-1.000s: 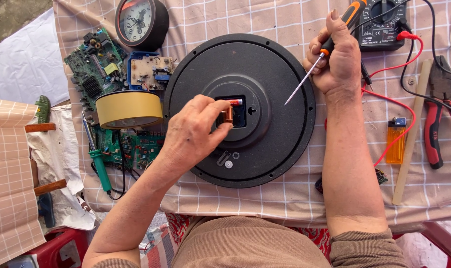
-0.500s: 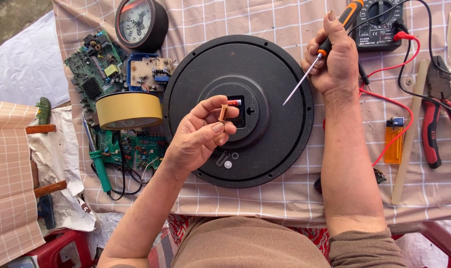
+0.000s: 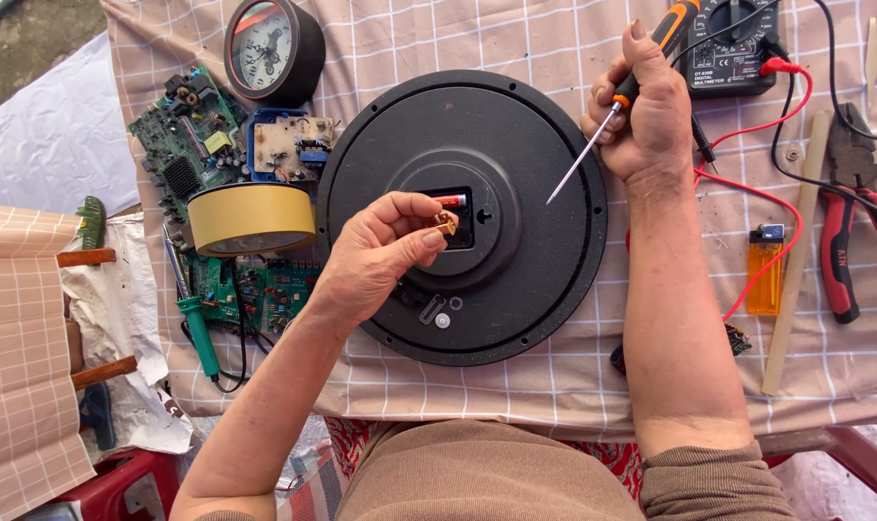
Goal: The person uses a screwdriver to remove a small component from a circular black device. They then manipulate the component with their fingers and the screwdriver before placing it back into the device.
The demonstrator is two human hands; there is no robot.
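- The checked tablecloth point(image 3: 515, 386) runs edge to edge, and its near hem hangs right in front of the person; bare cloth shows below the clock and between the two forearms.
- Dead centre lies the round black clock back point(image 3: 462, 217), face down, its rim just beside the roll of tape point(image 3: 250, 219) on the left and passing under the right hand's wrist on the right.
- Left side is crowded: green circuit boards point(image 3: 182, 145), a blue-framed board point(image 3: 289, 145), a small alarm clock point(image 3: 272, 46) up top, a green-handled soldering iron point(image 3: 199, 328) near the cloth's edge.
- Right side: multimeter point(image 3: 733, 43) with red and black leads, red-handled pliers point(image 3: 858, 222), an orange lighter point(image 3: 765, 275) (all well apart from the clock's centre).
- Right hand point(image 3: 646, 111) is wrapped tight round the orange-and-black screwdriver point(image 3: 617, 96), blade slanting down over the clock back, tip above the raised ring, not touching the housing as far as I can see.
- Left hand point(image 3: 375, 256) hovers over the movement housing, thumb and forefinger pinched together on a small brass-coloured part point(image 3: 446, 224), right at the edge of the battery slot where a red-tipped battery point(image 3: 450, 201) sits.
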